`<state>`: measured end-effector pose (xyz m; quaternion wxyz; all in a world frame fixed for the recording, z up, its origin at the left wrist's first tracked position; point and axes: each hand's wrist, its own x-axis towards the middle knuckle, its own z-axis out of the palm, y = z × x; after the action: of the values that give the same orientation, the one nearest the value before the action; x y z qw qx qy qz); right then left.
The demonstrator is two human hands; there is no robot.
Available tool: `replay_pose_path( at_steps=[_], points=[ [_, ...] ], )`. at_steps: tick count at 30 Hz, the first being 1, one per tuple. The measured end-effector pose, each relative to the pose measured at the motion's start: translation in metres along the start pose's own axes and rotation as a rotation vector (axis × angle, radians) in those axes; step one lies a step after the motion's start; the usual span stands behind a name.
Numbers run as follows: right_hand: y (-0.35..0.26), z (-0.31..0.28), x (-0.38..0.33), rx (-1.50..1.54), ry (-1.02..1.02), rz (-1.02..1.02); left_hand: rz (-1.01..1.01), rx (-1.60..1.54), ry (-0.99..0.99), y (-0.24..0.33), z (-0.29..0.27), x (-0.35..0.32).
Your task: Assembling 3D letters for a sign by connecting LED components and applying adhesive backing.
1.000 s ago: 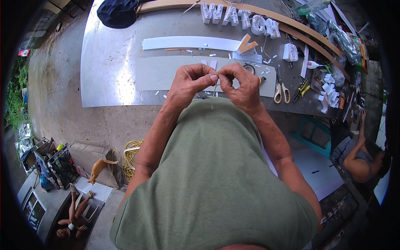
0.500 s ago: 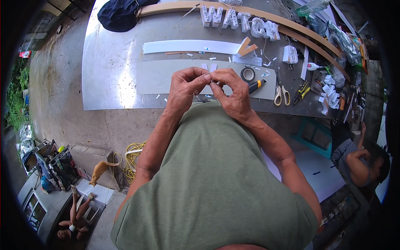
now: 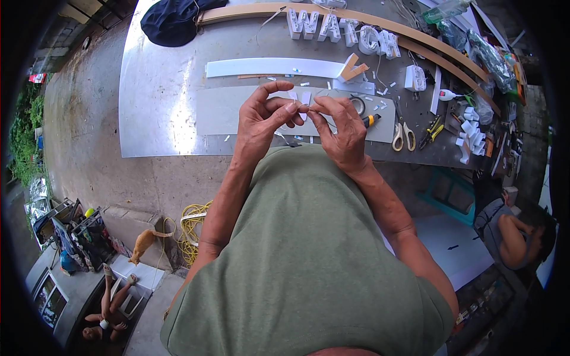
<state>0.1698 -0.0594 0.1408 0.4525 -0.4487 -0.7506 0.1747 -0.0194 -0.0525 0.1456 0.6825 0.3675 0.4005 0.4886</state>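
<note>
A thin strand, string or fine wire, is held up between the fingertips near the middle of the frame, just above centre. The left hand appears to pinch it between thumb and a curled finger, with the forefinger lifted clear. The right hand brings thumb and forefinger together on the same small spot, seemingly gripping the strand too; the fingers cover most of it, so its exact run cannot be told.

For work this fine, the left pinch probably does best as the steady side, close to the working point, while the right makes small turns and pulls. A long loose span would likely wobble or slip, so short, even tension seems wise. Keeping the raised forefinger out of the way helps the view.

Below the hands lies the grey board on the metal table. Right of centre, the black tape roll and yellow cutter sit near the right hand, so a low sweep of the knuckles could knock them. The scissors lie farther right, beside the pliers.
</note>
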Motion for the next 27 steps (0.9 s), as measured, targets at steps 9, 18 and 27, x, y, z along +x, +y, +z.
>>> replay_pose_path(
  at_steps=[9,18,27],
  points=[
    [0.022,-0.014,-0.005,0.438,-0.085,0.665,-0.040,0.112,0.020,0.004,-0.011,-0.005],
    [0.024,-0.014,-0.005,0.445,-0.384,0.357,-0.068,0.086,0.029,0.001,-0.023,-0.007],
    [0.025,0.011,-0.009,0.423,-0.312,0.131,-0.103,-0.031,0.025,-0.003,-0.026,-0.008]
  ],
)
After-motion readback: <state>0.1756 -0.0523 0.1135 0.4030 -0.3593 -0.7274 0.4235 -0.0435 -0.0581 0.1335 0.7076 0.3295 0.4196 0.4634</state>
